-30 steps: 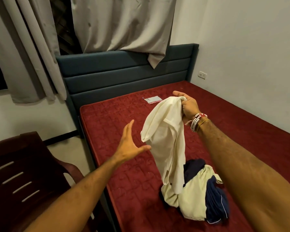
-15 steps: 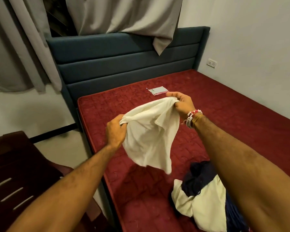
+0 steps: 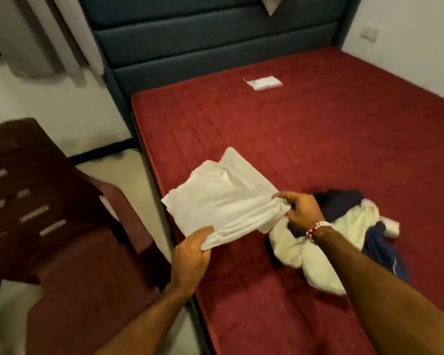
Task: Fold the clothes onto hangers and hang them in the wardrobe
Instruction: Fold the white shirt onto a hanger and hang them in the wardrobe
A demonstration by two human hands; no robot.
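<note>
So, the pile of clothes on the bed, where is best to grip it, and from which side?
Probably grip the cream fold at the near end of the pile, coming from above on the person's side. That fold bulges up off the bed and lies on top, so it should lift free; the navy pieces are tucked beneath. Both hands are now full: left hand and right hand hold the white cloth.

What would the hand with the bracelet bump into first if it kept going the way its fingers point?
Probably the cream garment that the right hand already pinches; its fingers point leftward into it. Depth is unclear.
</note>
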